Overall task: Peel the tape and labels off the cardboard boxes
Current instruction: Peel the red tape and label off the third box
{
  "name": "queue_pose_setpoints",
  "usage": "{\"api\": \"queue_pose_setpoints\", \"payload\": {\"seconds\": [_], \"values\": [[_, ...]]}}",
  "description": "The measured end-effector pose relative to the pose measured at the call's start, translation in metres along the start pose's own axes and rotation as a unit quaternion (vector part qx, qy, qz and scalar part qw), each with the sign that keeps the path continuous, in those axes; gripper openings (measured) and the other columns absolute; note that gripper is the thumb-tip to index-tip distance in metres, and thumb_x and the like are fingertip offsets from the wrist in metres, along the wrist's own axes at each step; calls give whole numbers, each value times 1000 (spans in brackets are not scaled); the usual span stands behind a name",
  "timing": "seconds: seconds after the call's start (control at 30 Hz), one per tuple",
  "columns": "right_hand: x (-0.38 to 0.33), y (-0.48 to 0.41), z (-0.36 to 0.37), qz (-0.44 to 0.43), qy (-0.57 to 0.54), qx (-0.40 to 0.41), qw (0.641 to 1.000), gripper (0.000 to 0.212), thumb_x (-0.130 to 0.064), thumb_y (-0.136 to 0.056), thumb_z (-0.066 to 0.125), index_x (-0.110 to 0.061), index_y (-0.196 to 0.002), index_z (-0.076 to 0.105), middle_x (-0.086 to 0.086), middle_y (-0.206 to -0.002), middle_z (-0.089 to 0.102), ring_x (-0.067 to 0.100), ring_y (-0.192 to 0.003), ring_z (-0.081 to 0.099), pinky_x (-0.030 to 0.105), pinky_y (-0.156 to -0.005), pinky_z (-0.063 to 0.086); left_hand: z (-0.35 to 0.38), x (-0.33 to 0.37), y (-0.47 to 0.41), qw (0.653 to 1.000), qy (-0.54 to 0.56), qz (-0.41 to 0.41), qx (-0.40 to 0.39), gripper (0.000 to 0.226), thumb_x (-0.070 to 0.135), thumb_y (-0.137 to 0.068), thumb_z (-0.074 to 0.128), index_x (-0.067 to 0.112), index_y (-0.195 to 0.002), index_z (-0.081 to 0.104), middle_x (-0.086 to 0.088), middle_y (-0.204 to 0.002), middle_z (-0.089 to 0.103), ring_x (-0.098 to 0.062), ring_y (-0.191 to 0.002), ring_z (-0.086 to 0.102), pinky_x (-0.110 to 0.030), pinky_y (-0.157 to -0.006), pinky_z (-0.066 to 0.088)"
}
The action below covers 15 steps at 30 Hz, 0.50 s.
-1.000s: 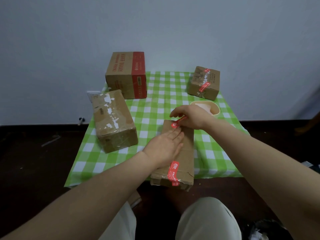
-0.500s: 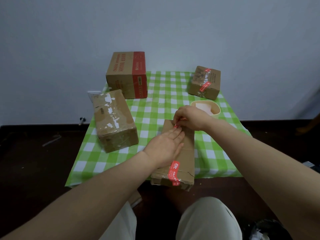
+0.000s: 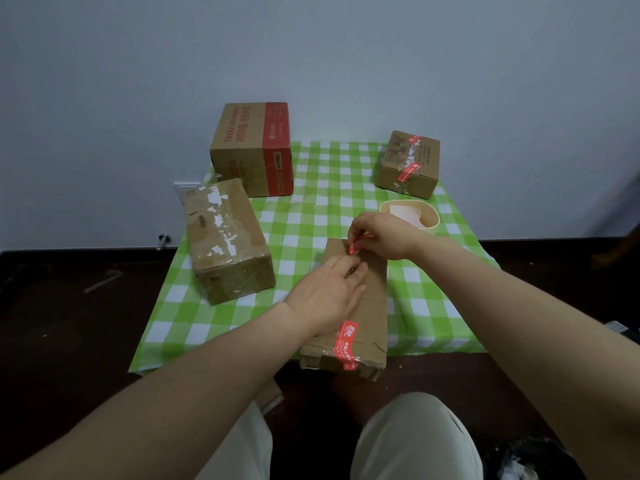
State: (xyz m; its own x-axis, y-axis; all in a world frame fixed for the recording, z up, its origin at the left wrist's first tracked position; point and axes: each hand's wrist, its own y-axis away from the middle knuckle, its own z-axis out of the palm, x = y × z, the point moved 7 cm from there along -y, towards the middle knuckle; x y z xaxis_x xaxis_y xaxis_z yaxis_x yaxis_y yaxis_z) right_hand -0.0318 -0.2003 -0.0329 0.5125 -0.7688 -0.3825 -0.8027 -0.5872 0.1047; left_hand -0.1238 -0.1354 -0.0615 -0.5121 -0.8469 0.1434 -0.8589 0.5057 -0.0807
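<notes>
worktop: green-checked, far as I can see
left grip: flat on the box, fingers straight
right grip: pinching red tape

Print present, none legible: white characters on red tape strip of near box; red lettering on far-left box; small print, far-right box.

Matt brown cardboard box; glossy red tape; shiny checked tablecloth.
</notes>
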Motion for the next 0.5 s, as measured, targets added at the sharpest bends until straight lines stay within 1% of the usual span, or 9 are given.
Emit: {"api": "queue_pose_setpoints", "payload": {"seconds": [0.13,0.2,0.3,0.4,0.5], "values": [[2,0,2,-1,-6,-5,1000,14,-11,-89,58,-7,-101,63,9,-109,57,23,-103,54,34,-93,42,0,0,0,1000,0,2,1,51,33,-102,26,9,-147,26,-7,-149,30,-19,-134,27,-29,-112,24],[5,-1,1,1,-12,-1,1000,12,-13,-88,59,-10,-99,64,5,-106,53,21,-103,52,35,-95,42,0,-1,-1,1000,3,2,1,51,33,-102,27,9,-147,27,-7,-149,30,-20,-134,27,-30,-112,25],[6,-1,2,1,-24,1,1000,11,-14,-87,61,-11,-98,64,-1,-102,46,15,-96,48,31,-93,41,0,0,0,1000,9,2,1,51,33,-101,27,9,-147,27,-6,-148,31,-20,-133,28,-31,-111,26],[9,-2,0,3,-35,13,999,10,-15,-88,61,-12,-97,63,-2,-101,45,12,-95,45,29,-91,39,-1,0,0,1000,7,5,3,51,32,-101,28,8,-146,28,-7,-147,33,-20,-132,30,-30,-111,26],[13,0,-10,1,-58,37,998,9,-15,-89,60,-12,-97,61,-1,-100,46,11,-93,44,22,-82,34,1,0,0,1000,3,4,1,51,33,-102,26,9,-147,26,-6,-145,34,-19,-130,31,-29,-110,26]]}}
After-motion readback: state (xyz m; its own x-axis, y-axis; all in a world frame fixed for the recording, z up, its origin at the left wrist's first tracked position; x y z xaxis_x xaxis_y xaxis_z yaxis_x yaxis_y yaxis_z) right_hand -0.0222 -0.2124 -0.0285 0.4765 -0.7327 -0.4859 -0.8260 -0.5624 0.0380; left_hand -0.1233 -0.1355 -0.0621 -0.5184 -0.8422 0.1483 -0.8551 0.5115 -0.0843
